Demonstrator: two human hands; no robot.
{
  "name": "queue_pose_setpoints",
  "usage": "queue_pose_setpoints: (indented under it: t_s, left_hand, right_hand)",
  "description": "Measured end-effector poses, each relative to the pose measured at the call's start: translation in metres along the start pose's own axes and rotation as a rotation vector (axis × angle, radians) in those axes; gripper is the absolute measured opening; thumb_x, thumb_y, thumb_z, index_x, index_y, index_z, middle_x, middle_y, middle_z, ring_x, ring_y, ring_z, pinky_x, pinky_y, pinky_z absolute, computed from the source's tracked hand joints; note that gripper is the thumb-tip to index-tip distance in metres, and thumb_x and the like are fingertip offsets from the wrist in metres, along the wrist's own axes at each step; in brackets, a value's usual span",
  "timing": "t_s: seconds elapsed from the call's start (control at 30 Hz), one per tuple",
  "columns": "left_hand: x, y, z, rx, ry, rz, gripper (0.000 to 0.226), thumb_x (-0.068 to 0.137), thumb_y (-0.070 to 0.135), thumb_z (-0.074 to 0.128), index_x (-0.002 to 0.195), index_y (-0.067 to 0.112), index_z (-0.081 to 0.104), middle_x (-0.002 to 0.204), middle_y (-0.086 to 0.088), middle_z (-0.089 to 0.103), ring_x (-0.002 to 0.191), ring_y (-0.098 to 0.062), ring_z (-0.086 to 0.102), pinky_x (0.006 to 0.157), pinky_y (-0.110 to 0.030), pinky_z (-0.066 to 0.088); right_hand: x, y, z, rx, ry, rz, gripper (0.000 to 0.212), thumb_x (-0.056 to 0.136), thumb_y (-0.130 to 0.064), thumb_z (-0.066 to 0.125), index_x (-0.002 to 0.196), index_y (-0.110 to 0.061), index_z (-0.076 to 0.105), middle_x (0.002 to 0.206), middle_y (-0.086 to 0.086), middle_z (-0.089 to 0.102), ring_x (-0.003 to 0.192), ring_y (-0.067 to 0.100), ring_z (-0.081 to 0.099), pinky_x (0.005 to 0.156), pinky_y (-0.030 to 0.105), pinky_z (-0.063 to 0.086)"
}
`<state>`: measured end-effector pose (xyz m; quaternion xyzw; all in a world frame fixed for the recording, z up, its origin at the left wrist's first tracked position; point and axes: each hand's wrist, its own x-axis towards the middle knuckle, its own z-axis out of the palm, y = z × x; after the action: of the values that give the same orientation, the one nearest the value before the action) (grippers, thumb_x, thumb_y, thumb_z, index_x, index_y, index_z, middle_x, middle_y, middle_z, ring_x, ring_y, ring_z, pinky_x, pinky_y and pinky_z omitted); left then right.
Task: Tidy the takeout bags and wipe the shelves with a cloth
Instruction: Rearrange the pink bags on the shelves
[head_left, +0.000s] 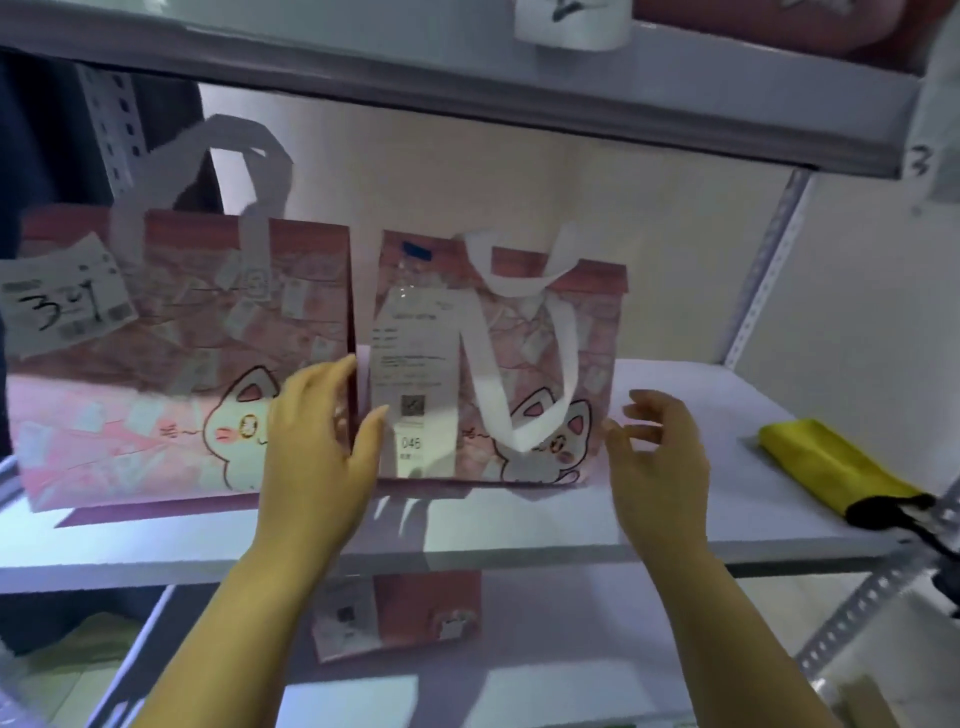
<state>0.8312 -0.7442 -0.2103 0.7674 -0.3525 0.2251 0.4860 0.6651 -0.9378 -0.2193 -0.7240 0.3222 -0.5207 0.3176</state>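
Note:
Two pink takeout bags with cat drawings and white handles stand side by side on the middle white shelf (571, 540). The left bag (171, 364) carries a label with handwritten numbers. The right bag (519, 353) has a long receipt on its front. My left hand (317, 441) rests flat against the right bag's left edge, fingers in the gap between the bags. My right hand (660, 452) hovers open just off that bag's right side, holding nothing. A folded yellow cloth (826, 467) with a black edge lies at the shelf's right end.
An upper shelf (519, 104) hangs close above the bags, with a white item and a pink bag on it. A lower shelf holds another pink bag (410, 613). Perforated metal uprights (769, 270) frame the right side. A dark-clothed person stands behind at left.

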Motion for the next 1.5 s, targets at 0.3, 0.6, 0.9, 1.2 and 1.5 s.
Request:
queue_pose_setpoints:
  t_s: [0.3,0.6,0.9,1.2,1.5]
  left_hand:
    - [0.005,0.013,0.039,0.217,0.004,-0.168,0.036,0.089,0.024,0.055,0.117,0.002,0.048,0.104,-0.012,0.054,0.103,-0.036,0.042,0.084,-0.034,0.027]
    - [-0.001,0.036,0.074,0.119,0.037,-0.141,0.024,0.090,0.016,0.054,0.114,0.015,0.058,0.101,-0.001,0.060,0.085,-0.017,0.058,0.070,-0.027,0.046]
    - [-0.012,0.091,0.155,-0.083,-0.103,-0.176,0.039,0.091,0.018,0.055,0.126,0.034,0.048,0.090,0.023,0.058,0.072,0.011,0.054,0.056,-0.004,0.042]
    - [-0.020,0.128,0.203,-0.215,-0.153,-0.170,0.034,0.091,0.017,0.056,0.119,0.033,0.050,0.090,0.031,0.053,0.074,0.013,0.057,0.051,0.001,0.041]
    - [-0.027,0.130,0.200,-0.301,-0.136,-0.205,0.034,0.088,0.023,0.060,0.119,0.030,0.053,0.098,0.023,0.058,0.086,0.008,0.057,0.061,-0.005,0.040]
  right_hand:
    - [0.044,0.038,0.016,-0.049,-0.341,0.101,0.016,0.093,-0.021,0.049,0.107,-0.025,0.056,0.107,-0.004,0.061,0.089,0.012,0.059,0.065,0.023,0.048]
    - [0.070,0.079,-0.011,0.025,-0.286,0.155,0.016,0.096,-0.023,0.042,0.103,-0.025,0.056,0.086,-0.015,0.062,0.075,-0.001,0.058,0.052,0.010,0.042]
    - [0.103,0.124,-0.082,-0.005,-0.036,0.109,0.025,0.095,-0.029,0.049,0.120,-0.023,0.053,0.094,-0.010,0.062,0.079,-0.001,0.058,0.057,0.012,0.043]
    - [0.123,0.151,-0.128,-0.004,0.033,0.156,0.026,0.094,-0.018,0.049,0.119,-0.024,0.055,0.097,-0.006,0.063,0.089,0.018,0.062,0.073,0.039,0.054]
    - [0.118,0.145,-0.144,-0.066,0.157,0.053,0.034,0.088,-0.020,0.059,0.122,-0.018,0.055,0.117,-0.004,0.055,0.102,0.009,0.052,0.078,0.025,0.045]
